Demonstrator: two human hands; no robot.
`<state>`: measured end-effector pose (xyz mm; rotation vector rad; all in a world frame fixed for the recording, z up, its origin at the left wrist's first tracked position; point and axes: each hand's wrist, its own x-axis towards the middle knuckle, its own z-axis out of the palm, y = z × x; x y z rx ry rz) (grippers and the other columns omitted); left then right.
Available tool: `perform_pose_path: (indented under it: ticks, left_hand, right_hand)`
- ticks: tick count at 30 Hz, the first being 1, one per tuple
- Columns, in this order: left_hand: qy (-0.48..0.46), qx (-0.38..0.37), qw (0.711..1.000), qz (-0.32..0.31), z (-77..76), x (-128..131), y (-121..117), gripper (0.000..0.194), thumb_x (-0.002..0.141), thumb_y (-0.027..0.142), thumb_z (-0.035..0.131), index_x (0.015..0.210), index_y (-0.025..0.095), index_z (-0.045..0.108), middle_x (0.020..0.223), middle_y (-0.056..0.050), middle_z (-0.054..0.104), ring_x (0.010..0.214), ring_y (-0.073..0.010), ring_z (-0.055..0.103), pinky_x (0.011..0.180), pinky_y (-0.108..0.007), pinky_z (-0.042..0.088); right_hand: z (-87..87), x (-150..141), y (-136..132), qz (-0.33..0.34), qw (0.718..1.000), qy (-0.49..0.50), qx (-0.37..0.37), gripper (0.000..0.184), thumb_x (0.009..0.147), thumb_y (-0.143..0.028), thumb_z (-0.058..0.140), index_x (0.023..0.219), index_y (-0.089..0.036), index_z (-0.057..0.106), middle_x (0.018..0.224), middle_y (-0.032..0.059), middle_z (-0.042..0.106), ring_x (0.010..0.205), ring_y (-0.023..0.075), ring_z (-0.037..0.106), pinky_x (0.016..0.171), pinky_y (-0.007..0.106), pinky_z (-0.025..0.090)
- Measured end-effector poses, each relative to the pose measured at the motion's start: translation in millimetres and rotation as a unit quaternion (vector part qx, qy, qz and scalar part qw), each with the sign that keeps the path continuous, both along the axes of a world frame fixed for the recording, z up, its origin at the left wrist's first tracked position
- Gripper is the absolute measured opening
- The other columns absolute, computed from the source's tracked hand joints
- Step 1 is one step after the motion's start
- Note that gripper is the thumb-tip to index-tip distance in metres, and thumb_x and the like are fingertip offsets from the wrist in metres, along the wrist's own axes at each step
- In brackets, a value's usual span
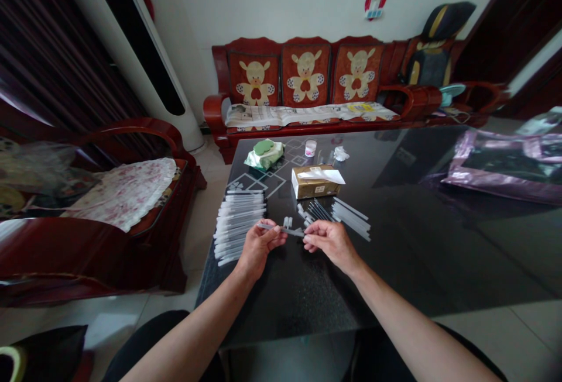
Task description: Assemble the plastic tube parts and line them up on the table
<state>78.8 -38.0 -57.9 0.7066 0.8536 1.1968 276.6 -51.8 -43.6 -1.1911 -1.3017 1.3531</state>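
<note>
Above the near part of the dark table, my left hand [264, 240] pinches a thin translucent plastic tube [293, 231] that lies level between my hands. The fingers of my right hand [330, 243] are closed at the tube's right end; what exactly lies between those fingertips is partly hidden. Beside my left hand, many similar whitish tubes [239, 218] are laid in a row. Small whitish caps [287, 222] stand just beyond the held tube. Past my right hand are several thin dark rods [319, 210] and more loose clear tubes [351, 218].
A gold box [317, 188] with white paper on top sits behind the rods. Farther back are a green wipes pack [264, 155], a small white jar [310, 148] and crumpled tissue [341, 154]. A shiny purple bag [504, 165] lies at right. Beyond the table [302, 306] stands a wooden sofa [215, 107].
</note>
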Motion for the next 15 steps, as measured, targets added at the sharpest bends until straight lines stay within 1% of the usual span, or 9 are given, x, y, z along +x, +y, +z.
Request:
perform_pose_path:
  ticks: [6,8,12,15]
  left_hand:
    - [0.0,0.01,1.0,0.008,-0.3,0.7,-2.0,0.031,0.068,0.025,0.079,0.086,0.016,0.055,0.08,-0.003,0.068,0.072,-0.0153,0.068,0.066,-0.025,0.055]
    - [0.0,0.015,1.0,0.009,-1.0,1.0,-2.7,0.03,0.069,0.024,0.078,0.086,0.016,0.055,0.081,-0.003,0.069,0.073,-0.0156,0.068,0.067,-0.026,0.055]
    - [-0.006,0.025,1.0,0.007,-1.8,2.2,-3.0,0.03,0.069,0.024,0.078,0.085,0.016,0.055,0.08,-0.003,0.069,0.073,-0.0159,0.068,0.068,-0.027,0.054]
    - [-0.011,0.026,1.0,0.008,-1.3,2.7,-2.4,0.03,0.068,0.025,0.078,0.085,0.016,0.056,0.08,-0.003,0.069,0.073,-0.0157,0.068,0.069,-0.027,0.054]
  right_hand:
    - [-3.4,0.0,0.6,0.002,0.999,0.045,-0.021,0.03,0.067,-0.031,0.076,0.086,-0.012,0.064,0.071,0.0051,0.071,0.062,0.0177,0.069,0.059,0.029,0.057]
    - [-4.9,0.1,0.6,-0.002,0.998,0.049,-0.029,0.031,0.067,-0.032,0.076,0.087,-0.012,0.064,0.07,0.0058,0.071,0.061,0.0184,0.069,0.058,0.03,0.057]
    - [-6.7,-0.1,0.6,-0.009,0.999,0.029,-0.032,0.031,0.072,-0.037,0.072,0.087,-0.011,0.064,0.069,0.0062,0.071,0.056,0.017,0.068,0.053,0.028,0.055]
    - [-7.2,-0.3,0.5,0.005,1.0,-0.004,-0.025,0.032,0.078,-0.043,0.066,0.081,-0.011,0.064,0.067,0.0062,0.07,0.053,0.0152,0.066,0.048,0.025,0.053]
